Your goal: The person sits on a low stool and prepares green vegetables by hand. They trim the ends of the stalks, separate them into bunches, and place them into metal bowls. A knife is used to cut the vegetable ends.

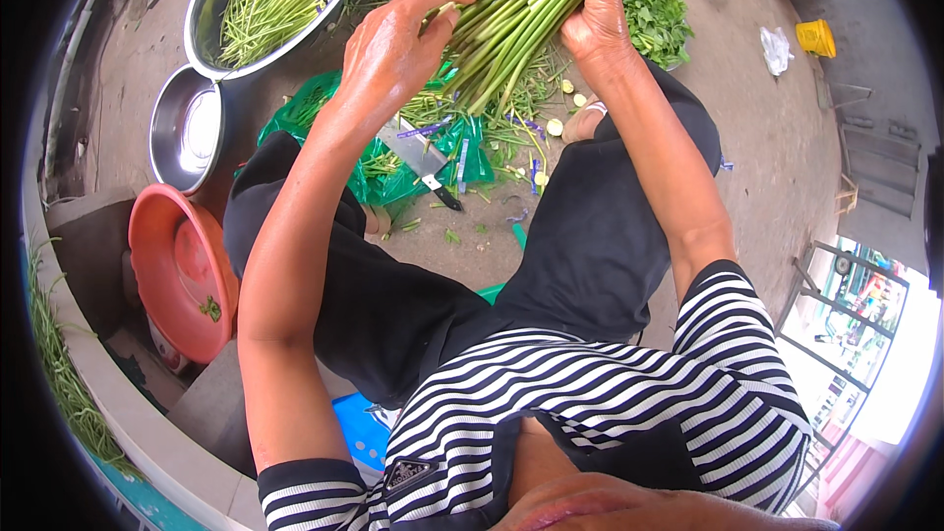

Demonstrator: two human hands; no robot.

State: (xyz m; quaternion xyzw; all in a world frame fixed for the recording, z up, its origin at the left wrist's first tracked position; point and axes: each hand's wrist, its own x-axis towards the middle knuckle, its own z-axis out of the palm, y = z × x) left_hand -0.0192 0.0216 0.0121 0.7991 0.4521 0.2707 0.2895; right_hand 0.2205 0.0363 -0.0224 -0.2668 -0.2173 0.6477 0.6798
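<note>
My right hand (599, 15) grips a thick bunch of long green vegetable stalks (509, 37), bound with purple tape near its upper right end. On the bunch's left side, my left hand (402, 44) has its index finger and thumb on the outer stalks. The loose cut ends fan downward between both hands. Below them a kitchen knife (420, 151) with a black handle lies on a green plastic bag (380, 188). Stalk trimmings (383, 164) and strips of purple tape (462, 166) are scattered about it.
A large steel basin (203, 63) holds more stalks (269, 15); a smaller steel basin (186, 129) stands beside it. An orange plastic basin (158, 265) leans at left. Leafy greens (653, 18) sit beyond my right wrist. A yellow bucket (815, 38) and plastic bags (776, 51) lie farther right.
</note>
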